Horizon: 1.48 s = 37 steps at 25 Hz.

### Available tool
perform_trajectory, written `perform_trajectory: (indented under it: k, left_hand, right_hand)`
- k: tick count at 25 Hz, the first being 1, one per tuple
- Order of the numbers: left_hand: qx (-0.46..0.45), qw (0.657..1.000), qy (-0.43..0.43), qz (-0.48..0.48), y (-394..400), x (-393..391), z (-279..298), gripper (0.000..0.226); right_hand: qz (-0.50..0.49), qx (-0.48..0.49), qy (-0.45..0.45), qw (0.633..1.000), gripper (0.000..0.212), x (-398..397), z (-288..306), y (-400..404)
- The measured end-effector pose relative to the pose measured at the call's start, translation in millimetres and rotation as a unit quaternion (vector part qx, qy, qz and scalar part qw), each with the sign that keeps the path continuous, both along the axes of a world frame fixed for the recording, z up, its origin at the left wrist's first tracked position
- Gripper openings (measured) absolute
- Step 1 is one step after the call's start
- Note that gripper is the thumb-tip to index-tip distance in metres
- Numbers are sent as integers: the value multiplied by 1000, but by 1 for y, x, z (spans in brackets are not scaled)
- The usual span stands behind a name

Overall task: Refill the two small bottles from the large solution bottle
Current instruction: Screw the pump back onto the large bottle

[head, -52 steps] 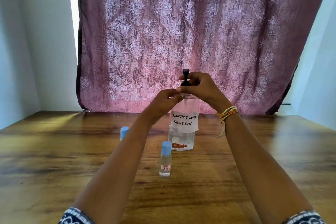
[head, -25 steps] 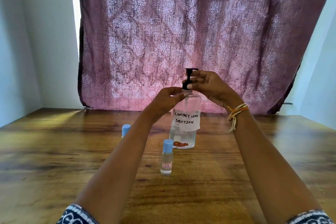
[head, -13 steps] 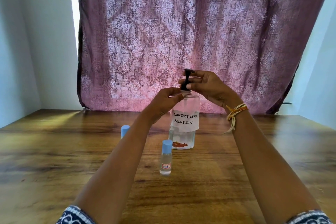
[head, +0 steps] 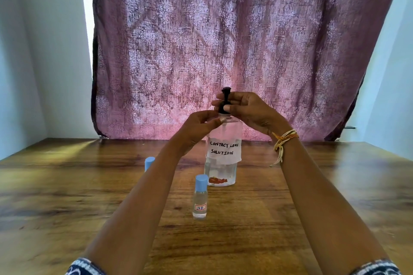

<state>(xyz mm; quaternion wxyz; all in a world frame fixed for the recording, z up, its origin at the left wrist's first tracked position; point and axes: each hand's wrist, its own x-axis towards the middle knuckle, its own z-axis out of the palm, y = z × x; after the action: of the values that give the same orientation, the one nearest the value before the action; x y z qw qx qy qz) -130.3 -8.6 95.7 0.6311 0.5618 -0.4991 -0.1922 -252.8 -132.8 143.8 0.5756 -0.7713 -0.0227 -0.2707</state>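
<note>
Standing upright near the middle of a wooden table (head: 67,196), a large clear bottle (head: 223,172) with a handwritten label reading "CONTACT LENS SOLUTION" is held at its top by both hands. The black pump (head: 225,101) is pinched by the curled fingers of the right hand (head: 248,110), and part of the pump is hidden behind them. The bottle's shoulder is gripped by the left hand (head: 197,127), whose fingertips are mostly hidden behind the hand. One small bottle (head: 200,197) with a blue cap is seen just in front of the large one, apart from it. Of a second small bottle (head: 149,163), only the blue cap can be seen; the rest is covered by the left forearm. A thread bracelet (head: 283,140) is worn on the right wrist. A patterned purple curtain (head: 223,40) is hung behind.
</note>
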Motion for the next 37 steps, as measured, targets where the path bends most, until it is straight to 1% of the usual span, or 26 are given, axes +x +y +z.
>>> perform_trajectory:
  k: [2, 4, 6, 9, 12, 15, 19, 21, 23, 24, 25, 27, 28, 29, 30, 32, 33, 34, 35, 37]
  left_hand:
    - [-6, 1000, 6, 1, 1, -1, -1, 25]
    - [-3, 1000, 3, 18, 0, -2, -2, 38]
    - [-1, 1000, 9, 29, -1, -2, -2, 43]
    - [-2, 999, 7, 47, -3, -3, -1, 37]
    - [3, 998, -3, 64, -4, -5, -1, 29]
    - [4, 998, -8, 69, -3, -7, -1, 30]
    - [0, 998, -16, 63, 2, -10, -2, 32]
    - [-2, 998, -27, 55, 3, -9, -3, 36]
    - [-5, 998, -29, 49, 4, -9, -4, 37]
    - [-8, 998, -29, 48, 4, -11, -4, 39]
    - [-9, 998, -29, 48, 5, -13, -3, 42]
    - [-12, 998, -31, 51, 4, -12, -4, 45]
    - [-17, 998, -31, 56, 3, -12, -6, 45]
    - [-23, 997, -34, 62, 2, -13, -6, 44]
    - [-30, 996, -39, 69, 2, -15, -8, 44]
    - [-35, 995, -43, 82, 2, -17, -8, 49]
    - [-31, 995, -39, 85, 2, -19, -9, 55]
    - [-20, 996, -32, 84, 3, -20, -10, 64]
    - [0, 996, -29, 81, 7, -23, -9, 75]
    - [49, 996, -41, 56, 12, -23, -15, 95]
  right_hand:
    - [-9, -15, -1, 1000, 30, -1, 1, -1]
    - [-36, -40, -8, 999, 29, -1, 2, -1]
    - [-72, -62, -15, 995, 29, 0, 2, -2]
    - [-127, -95, -31, 987, 27, 2, 1, -1]
    - [-160, -106, -52, 980, 29, 4, -2, 4]
    - [-196, -101, -80, 972, 31, 5, -6, 12]
    - [-242, -79, -81, 964, 30, 4, -11, 26]
    - [-270, -103, -82, 954, 31, 2, -20, 33]
    - [-275, -137, -66, 949, 39, -1, -35, 36]
    - [-264, -123, -50, 955, 45, -2, -46, 34]
    - [-249, -80, -33, 965, 54, -5, -56, 30]
    - [-231, 32, -2, 972, 79, -16, -73, 15]
    - [-213, 75, 14, 974, 91, -24, -81, 5]
    - [-193, 98, 40, 976, 96, -30, -88, -1]
    - [-171, 94, 76, 978, 95, -35, -95, -1]
    - [-148, 37, 138, 979, 74, -36, -107, 7]
    - [-153, 8, 148, 977, 63, -35, -114, 10]
    - [-156, -11, 143, 977, 58, -32, -120, 12]
    - [-158, -18, 137, 978, 57, -31, -125, 14]
    - [-168, -17, 128, 977, 63, -32, -126, 17]
